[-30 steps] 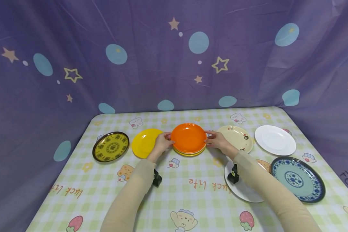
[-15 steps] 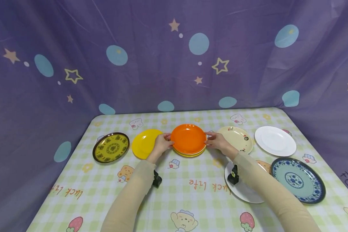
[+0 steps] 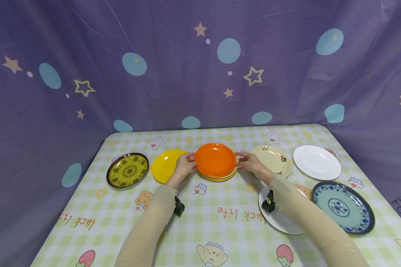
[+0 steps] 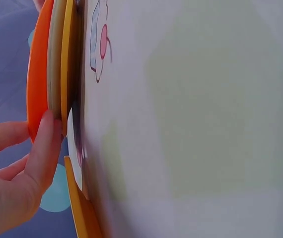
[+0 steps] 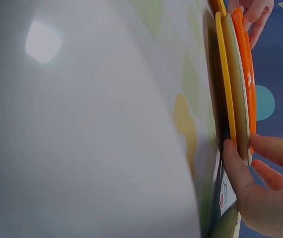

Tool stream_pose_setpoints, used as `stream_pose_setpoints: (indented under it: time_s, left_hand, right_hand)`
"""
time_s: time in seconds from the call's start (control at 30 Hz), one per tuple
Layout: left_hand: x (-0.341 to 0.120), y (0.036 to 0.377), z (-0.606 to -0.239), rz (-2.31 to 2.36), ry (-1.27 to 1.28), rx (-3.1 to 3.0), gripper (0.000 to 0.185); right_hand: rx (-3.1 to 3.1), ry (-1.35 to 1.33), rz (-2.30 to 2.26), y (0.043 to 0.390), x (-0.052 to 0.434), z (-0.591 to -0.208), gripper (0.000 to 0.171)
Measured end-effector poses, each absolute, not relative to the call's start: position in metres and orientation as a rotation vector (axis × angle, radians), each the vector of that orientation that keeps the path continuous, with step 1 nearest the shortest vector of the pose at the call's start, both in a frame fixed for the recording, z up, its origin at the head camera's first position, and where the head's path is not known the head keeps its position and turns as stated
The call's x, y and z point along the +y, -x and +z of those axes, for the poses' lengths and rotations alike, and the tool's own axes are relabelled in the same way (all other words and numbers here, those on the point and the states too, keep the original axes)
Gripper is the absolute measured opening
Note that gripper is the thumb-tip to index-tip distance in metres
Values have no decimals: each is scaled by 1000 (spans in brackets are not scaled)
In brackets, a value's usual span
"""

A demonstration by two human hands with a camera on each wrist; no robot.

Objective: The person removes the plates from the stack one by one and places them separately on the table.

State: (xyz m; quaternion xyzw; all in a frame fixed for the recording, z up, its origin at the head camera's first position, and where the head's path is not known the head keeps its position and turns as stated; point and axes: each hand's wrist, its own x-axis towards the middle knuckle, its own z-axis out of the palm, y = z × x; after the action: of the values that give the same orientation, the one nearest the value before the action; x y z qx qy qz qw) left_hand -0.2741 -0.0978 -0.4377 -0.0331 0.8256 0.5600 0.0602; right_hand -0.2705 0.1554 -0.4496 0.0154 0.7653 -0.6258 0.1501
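A stack of plates sits at the table's middle: an orange plate (image 3: pixel 215 160) on top, a cream plate (image 5: pixel 240 84) beneath it and a yellow plate (image 5: pixel 226 74) at the bottom. The orange plate lies a little left of the ones below, so a pale rim shows on its right. My left hand (image 3: pixel 184 165) pinches the orange plate's left edge; in the left wrist view its thumb also meets the cream rim. On the opposite side my right hand (image 3: pixel 251 162) grips the stack's edge, thumb low by the yellow rim and fingers at the cream and orange rims.
Left of the stack lie another yellow plate (image 3: pixel 163 167) and a dark-rimmed patterned plate (image 3: pixel 128 170). On the right are a cream printed plate (image 3: pixel 270 157), a white plate (image 3: pixel 316 162), a blue patterned plate (image 3: pixel 344 207) and a white plate (image 3: pixel 280 220) under my right forearm.
The orange plate has slid slightly left over the stack, together with my left hand. My right hand and the other plates have stayed in place.
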Motion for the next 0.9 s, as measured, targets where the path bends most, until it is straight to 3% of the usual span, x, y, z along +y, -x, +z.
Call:
stream_pose_setpoints:
  time_s: [0.9]
  left_hand:
    - [-114, 268, -434, 1824, 214, 2301, 38]
  right_hand:
    - [2230, -85, -1747, 271, 153, -448, 51]
